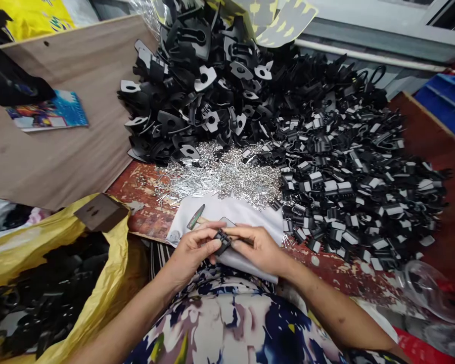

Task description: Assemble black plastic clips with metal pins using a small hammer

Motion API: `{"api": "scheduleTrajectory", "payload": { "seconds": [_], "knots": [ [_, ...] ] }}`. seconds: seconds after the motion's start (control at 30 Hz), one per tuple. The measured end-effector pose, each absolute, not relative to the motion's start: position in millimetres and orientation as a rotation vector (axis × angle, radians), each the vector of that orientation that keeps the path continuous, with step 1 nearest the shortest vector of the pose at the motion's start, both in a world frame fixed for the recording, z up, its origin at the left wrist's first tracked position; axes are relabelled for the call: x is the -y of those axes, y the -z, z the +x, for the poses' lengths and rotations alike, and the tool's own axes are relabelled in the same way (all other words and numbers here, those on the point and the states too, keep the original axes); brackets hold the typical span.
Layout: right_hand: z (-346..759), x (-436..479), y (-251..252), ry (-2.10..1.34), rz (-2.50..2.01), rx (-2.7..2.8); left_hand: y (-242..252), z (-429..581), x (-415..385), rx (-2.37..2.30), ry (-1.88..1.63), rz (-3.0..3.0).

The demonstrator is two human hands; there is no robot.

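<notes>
My left hand [192,253] pinches a small black plastic clip [222,241] between thumb and fingertips, just above a white cloth. From the other side my right hand [261,247] closes its fingers on the same clip's right end; whether these are one part or two joined ones, I cannot tell. Just beyond my left hand, a small hammer [197,217] lies on the white cloth [246,212]. Past the cloth spreads a heap of thin silvery metal pins [227,174].
Large black plastic pieces [197,76] are heaped behind the pins, smaller black-and-grey pieces [337,187] at right. A yellow bag [117,263] of black parts stands at left, beside a wooden board [79,65]. A clear plastic container [426,288] and blue crate [445,103] are at right.
</notes>
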State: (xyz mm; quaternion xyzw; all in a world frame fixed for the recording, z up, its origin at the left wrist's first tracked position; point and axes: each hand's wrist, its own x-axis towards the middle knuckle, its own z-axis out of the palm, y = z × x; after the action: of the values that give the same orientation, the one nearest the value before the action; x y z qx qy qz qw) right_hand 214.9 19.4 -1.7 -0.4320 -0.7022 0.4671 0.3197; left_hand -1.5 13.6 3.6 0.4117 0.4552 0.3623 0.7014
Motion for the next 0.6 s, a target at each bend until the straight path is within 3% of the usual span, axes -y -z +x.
{"api": "scheduleTrajectory", "payload": {
  "seconds": [0.17, 0.3, 0.43, 0.6],
  "knots": [
    [246.6, -75.9, 5.9, -0.272, -1.544, 2.212, 4.2, -5.6, -8.4, -1.048, -0.864, 0.803],
    [245.9, -97.2, 15.2, -0.005, -1.601, 2.399, 7.5, -4.7, -5.8, -1.042, -0.850, 0.799],
    [247.0, -93.6, 15.2, -0.228, -1.489, 2.165, 8.0, -6.3, -5.4, -1.057, -0.834, 0.789],
    [241.0, -70.4, 3.0, -1.297, -1.172, 1.307, 1.6, 7.1, -13.2, -1.023, -0.842, 0.732]
  ]
}}
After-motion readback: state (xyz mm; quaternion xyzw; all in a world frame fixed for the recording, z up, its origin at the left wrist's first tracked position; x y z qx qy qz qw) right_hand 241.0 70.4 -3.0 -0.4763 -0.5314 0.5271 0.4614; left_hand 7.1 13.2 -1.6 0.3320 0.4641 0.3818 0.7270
